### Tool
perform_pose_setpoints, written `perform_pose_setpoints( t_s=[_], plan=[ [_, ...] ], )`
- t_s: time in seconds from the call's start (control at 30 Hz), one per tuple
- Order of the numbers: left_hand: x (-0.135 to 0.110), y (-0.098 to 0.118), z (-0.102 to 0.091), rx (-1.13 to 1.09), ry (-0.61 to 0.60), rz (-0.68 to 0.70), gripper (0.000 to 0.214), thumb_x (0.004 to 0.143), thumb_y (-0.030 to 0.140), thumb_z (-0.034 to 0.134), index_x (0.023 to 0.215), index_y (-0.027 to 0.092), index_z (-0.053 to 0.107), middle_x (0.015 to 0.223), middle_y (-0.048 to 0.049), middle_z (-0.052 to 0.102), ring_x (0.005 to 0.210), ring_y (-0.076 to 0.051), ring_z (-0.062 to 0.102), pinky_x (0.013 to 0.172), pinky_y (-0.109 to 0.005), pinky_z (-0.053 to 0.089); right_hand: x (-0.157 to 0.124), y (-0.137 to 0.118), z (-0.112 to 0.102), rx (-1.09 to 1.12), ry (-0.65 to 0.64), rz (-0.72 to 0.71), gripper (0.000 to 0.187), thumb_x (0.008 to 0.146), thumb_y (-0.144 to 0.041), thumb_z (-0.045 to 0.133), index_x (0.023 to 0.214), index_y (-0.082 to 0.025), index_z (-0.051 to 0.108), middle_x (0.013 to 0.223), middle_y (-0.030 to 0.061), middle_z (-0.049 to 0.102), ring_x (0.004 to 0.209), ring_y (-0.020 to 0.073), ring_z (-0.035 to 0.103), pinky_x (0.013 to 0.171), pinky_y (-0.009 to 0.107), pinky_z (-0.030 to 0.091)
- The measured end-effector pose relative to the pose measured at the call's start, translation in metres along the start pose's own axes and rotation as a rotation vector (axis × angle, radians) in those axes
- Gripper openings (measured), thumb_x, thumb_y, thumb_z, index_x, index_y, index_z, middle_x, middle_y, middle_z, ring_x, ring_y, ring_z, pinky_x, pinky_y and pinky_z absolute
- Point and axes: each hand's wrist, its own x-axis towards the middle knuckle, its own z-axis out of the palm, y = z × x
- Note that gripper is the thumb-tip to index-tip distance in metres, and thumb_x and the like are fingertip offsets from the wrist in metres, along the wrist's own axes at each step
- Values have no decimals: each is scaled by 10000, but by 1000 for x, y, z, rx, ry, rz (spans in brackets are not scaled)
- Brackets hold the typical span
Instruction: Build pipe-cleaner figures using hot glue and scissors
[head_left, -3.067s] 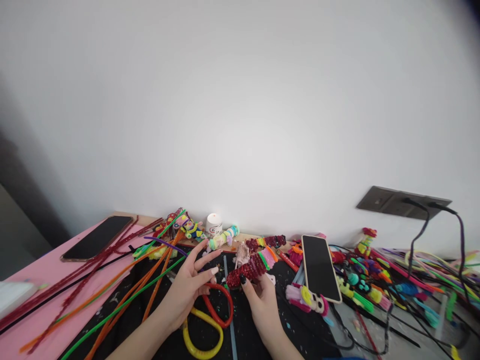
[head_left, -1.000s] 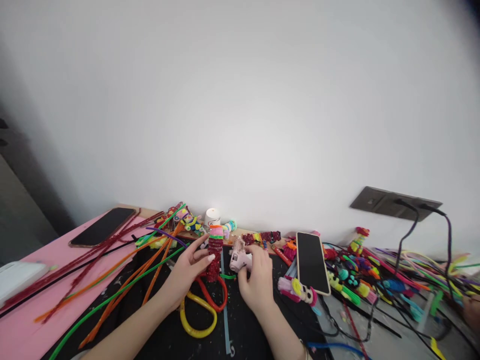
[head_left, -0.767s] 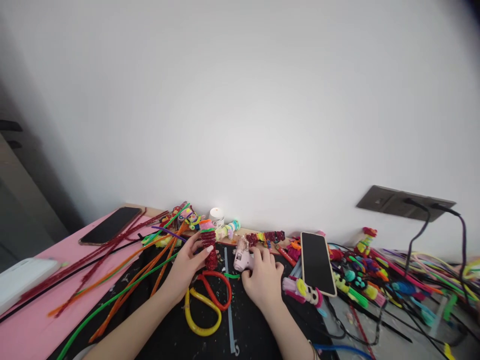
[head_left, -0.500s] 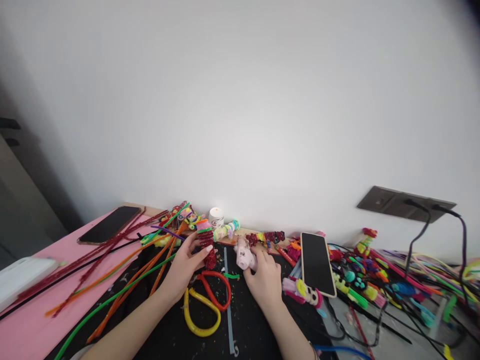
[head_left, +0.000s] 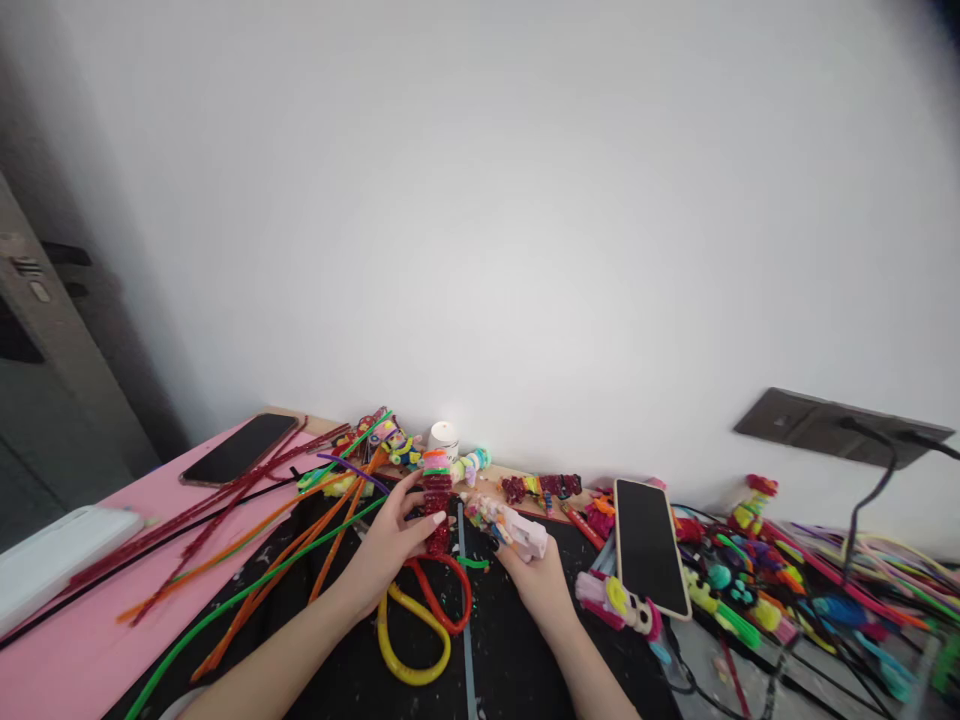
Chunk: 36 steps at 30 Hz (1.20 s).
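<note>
My left hand (head_left: 386, 545) is closed around a dark red glittery pipe-cleaner figure (head_left: 438, 500), held upright with pink, orange and green bands at its top. In my right hand (head_left: 540, 580) is a pale pink glue gun (head_left: 521, 530), gripped with its stained front end pointing left toward the figure. A small gap separates the two. Below the figure lie scissors with one red and one yellow handle loop (head_left: 412, 640); their blades are hidden. A short green pipe-cleaner piece (head_left: 472, 564) rests on the black mat (head_left: 510, 660) between my hands.
Red, orange and green pipe cleaners (head_left: 255, 590) fan across the left side, near a dark phone (head_left: 238, 450). A white paper cup (head_left: 444, 438) stands by the wall. On the right are another phone (head_left: 651, 548), a pink-and-yellow figure (head_left: 616, 600), tangled pipe cleaners and black cables (head_left: 862, 530).
My right hand has lifted the glue gun and turned its front leftward. My left hand has brought the red figure upright. The whole view has shifted slightly left.
</note>
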Motion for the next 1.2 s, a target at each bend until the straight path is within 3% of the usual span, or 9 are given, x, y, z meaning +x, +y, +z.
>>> perform_pose_setpoints(
  t_s=[0.17, 0.53, 0.7, 0.93, 1.2],
  plan=[
    [2, -7, -2, -21, -7, 4, 660, 750, 268, 649, 1315, 287, 309, 1231, -109, 517, 951, -244, 621, 702, -337, 536, 0, -2, -1, 28, -29, -8, 214, 694, -167, 598, 886, -186, 691, 922, 40, 712, 914, 247, 637, 749, 306, 529],
    [3, -9, -4, -207, -85, -31, 586, 797, 224, 608, 1312, 306, 342, 1273, -91, 499, 1029, -235, 578, 765, -346, 511, 0, 1, 0, 44, -14, -26, 225, 689, -167, 598, 896, -181, 685, 933, 45, 709, 905, 261, 640, 721, 326, 541],
    [2, -8, -3, -268, -117, -91, 556, 815, 206, 589, 1314, 286, 358, 1074, -82, 602, 920, -208, 612, 774, -382, 500, -1, 1, 1, 49, -15, -11, 275, 698, -161, 595, 963, -184, 665, 961, 39, 703, 909, 244, 641, 724, 307, 539],
    [0, -9, -2, -269, -124, -130, 655, 833, 209, 575, 1380, 284, 221, 862, -55, 631, 866, -209, 623, 709, -356, 500, -2, 1, 3, 26, 24, 11, 240, 674, -151, 571, 895, -170, 661, 873, 43, 708, 834, 231, 648, 639, 272, 535],
    [4, -9, -5, -249, -58, -31, 634, 807, 193, 605, 1341, 325, 290, 1003, -58, 599, 846, -183, 627, 695, -329, 525, -2, -2, -3, -307, 64, -93, 212, 732, -179, 509, 928, -172, 592, 860, 55, 661, 740, 195, 611, 667, 263, 457]
  ],
)
